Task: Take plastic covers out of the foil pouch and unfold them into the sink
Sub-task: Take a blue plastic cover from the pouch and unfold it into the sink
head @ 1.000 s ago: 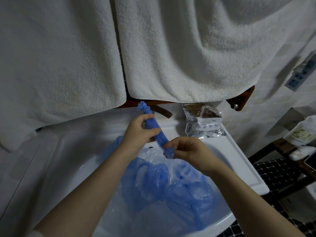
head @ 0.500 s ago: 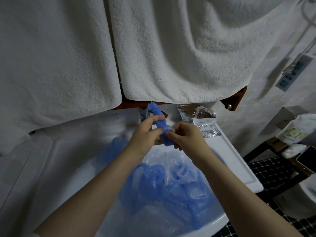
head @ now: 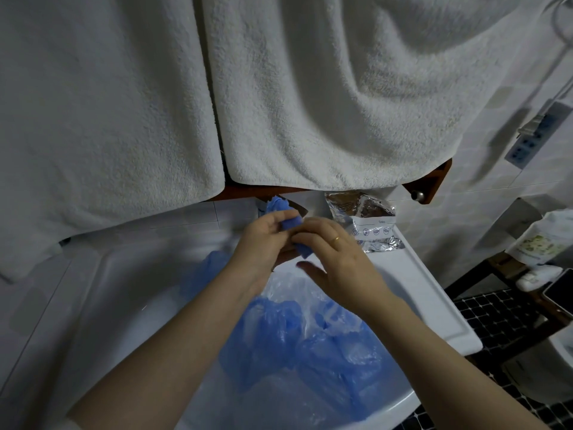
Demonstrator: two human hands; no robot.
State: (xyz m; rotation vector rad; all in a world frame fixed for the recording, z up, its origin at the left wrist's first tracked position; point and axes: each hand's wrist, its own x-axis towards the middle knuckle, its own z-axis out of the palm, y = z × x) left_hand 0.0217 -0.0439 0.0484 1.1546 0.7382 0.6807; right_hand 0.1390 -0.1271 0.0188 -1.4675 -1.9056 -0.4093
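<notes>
A folded blue plastic cover is held above the white sink. My left hand grips its upper part, with the blue end sticking out past the fingers. My right hand pinches the lower end with its fingertips; it wears a ring. Several unfolded blue covers lie crumpled in the basin below both hands. The silver foil pouch stands open on the sink's back right ledge, just behind my right hand.
Two white towels hang over a wooden rail right above the sink. A wall socket is at the right. A low shelf with a white packet and a phone stands to the right over dark tiled floor.
My hands have come together, so the long rolled cover is now bunched short between them. My right hand rose from the lower end up toward my left hand.
</notes>
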